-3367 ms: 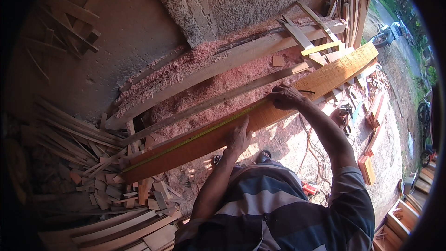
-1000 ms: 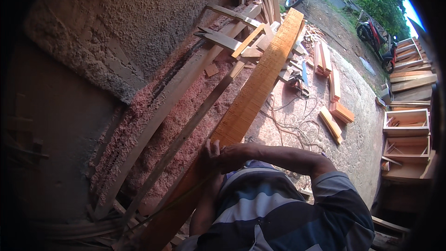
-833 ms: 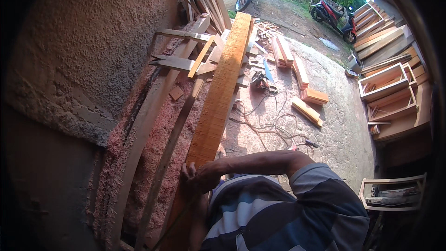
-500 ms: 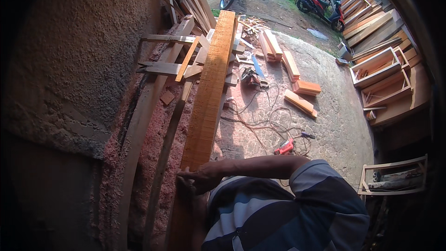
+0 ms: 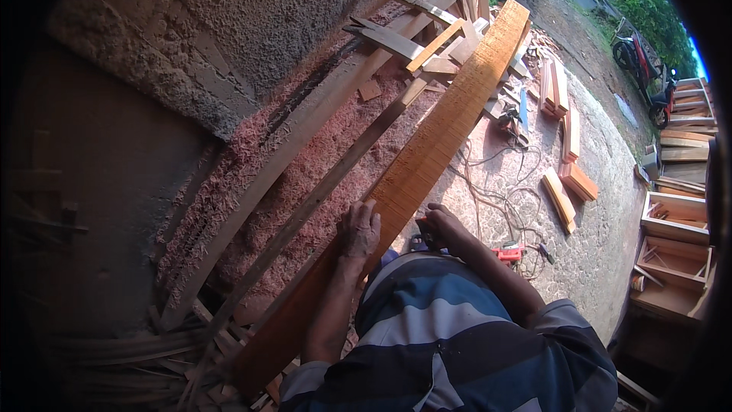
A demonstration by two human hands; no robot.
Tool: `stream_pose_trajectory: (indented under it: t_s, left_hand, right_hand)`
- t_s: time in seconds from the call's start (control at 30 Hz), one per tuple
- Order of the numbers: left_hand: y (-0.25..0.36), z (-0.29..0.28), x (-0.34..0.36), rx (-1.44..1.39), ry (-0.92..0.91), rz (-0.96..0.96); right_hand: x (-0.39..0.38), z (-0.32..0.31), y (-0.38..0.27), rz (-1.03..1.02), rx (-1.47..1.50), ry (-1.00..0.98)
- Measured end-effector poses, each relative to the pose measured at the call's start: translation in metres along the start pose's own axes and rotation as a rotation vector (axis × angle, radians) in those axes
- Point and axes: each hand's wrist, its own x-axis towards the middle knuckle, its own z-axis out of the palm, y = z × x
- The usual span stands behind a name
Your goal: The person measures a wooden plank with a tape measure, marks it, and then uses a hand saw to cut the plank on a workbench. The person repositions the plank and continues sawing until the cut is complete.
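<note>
Head view: your plank (image 5: 435,145) runs long and orange from low left, by your body, up to the right, its far end near a stack of timber by the wall (image 5: 229,23). It lies over two long rails (image 5: 305,137), which seem to carry it clear of the sawdust (image 5: 297,183) heaped between them, so you can work its top face. Your left hand (image 5: 358,230) lies palm down on the plank's near part, fingers spread and flat, pressing rather than gripping; that looks like steadying it. Your right hand (image 5: 442,229) sits at the plank's right edge, fingers curled against the side; can't tell if it is closed on anything. Both hands are close together at the same stretch, so the board is pinned from top and side. On the floor to the right: short blocks (image 5: 568,183), a tangled cord (image 5: 496,198), a small red tool (image 5: 509,254) near your right arm.
</note>
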Motion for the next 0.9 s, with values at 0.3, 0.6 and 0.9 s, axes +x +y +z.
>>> stream_pose_trajectory:
  t_s: [0.3, 0.6, 0.9]
  left_hand:
    - [-0.013, 0.000, 0.042, -0.300, -0.344, -0.373]
    - [-0.041, 0.014, 0.068, -0.345, -0.540, -0.298]
    - [0.001, -0.017, 0.071, -0.095, -0.340, -0.200]
  right_hand:
    - [0.028, -0.010, 0.010, -0.191, -0.137, -0.132]
    - [0.034, -0.020, -0.025, 0.093, -0.064, -0.233]
    - [0.060, -0.032, -0.028, -0.006, -0.079, -0.293]
